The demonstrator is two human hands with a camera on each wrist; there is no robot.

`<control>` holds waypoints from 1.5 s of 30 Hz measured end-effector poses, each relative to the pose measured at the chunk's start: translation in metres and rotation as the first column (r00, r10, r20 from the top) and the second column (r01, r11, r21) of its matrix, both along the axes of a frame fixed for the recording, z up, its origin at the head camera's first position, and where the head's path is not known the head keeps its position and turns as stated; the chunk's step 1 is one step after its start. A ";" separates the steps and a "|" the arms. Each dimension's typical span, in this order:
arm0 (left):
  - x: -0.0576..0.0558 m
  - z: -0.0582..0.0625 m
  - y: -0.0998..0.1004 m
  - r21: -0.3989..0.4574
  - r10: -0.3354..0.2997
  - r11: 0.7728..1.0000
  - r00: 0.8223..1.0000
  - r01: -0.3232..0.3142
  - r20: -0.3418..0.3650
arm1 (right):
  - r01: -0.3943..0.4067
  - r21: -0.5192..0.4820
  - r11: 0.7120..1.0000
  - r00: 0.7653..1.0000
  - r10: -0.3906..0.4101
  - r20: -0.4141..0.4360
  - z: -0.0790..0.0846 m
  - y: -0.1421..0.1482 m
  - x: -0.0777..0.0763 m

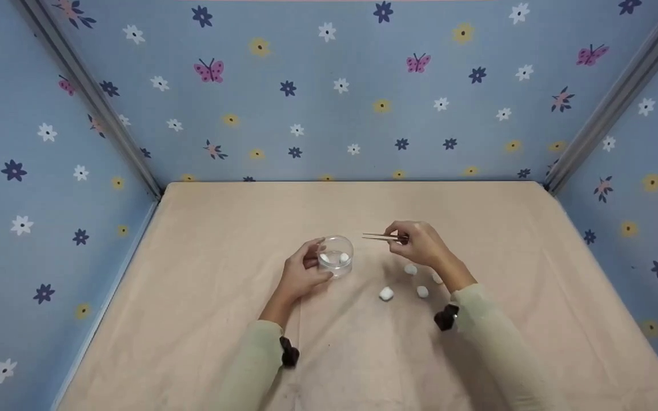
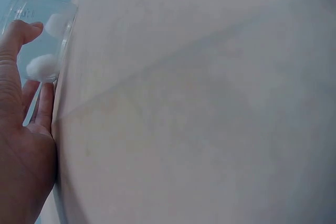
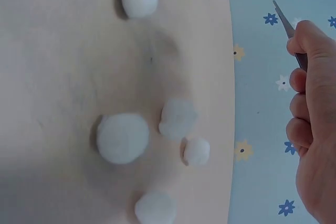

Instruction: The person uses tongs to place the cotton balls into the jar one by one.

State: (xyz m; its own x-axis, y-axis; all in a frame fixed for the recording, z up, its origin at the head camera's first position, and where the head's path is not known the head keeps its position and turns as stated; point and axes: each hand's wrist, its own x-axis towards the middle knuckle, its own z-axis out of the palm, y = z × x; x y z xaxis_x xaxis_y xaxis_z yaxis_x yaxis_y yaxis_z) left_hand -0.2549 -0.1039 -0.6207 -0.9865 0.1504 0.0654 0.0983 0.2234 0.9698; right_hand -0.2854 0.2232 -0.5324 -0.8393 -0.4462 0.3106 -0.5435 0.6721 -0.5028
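My left hand (image 1: 301,275) holds a clear jar (image 1: 340,272) upright on the table, with thumb and fingers around its side. Two white cotton balls (image 2: 43,67) lie at the bottom of the jar, as the left wrist view shows through its wall. In my right hand (image 1: 423,244) a pair of tweezers (image 3: 286,23) is gripped between thumb and fingers. Their tips point left toward the jar, slightly apart, with nothing between them. Several loose cotton balls (image 1: 386,293) lie on the cloth below the right hand; the right forearm partly covers one in the head view.
A pale peach cloth (image 1: 203,319) with soft creases covers the table. Blue floral panels (image 1: 329,114) stand along the back and both sides, joined by grey metal posts (image 1: 609,97) at the back corners.
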 end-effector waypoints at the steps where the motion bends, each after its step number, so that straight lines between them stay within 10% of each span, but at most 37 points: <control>1: 0.000 0.000 0.000 0.003 0.001 1.000 1.000 -0.001 -0.001 | 0.002 -0.001 1.000 1.000 -0.002 0.000 0.000 0.002 0.000; 45: -0.001 0.000 -0.001 0.002 -0.005 1.000 1.000 0.005 0.006 | 0.177 0.048 0.983 0.982 -0.179 0.053 -0.020 0.086 0.008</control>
State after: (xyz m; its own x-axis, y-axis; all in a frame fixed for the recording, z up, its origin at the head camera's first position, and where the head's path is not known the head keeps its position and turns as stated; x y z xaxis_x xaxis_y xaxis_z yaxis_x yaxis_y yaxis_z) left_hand -0.2562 -0.1049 -0.6212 -0.9860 0.1556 0.0594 0.0934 0.2211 0.9708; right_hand -0.2770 0.3096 -0.5521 -0.9223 -0.3003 0.2433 -0.3845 0.7773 -0.4980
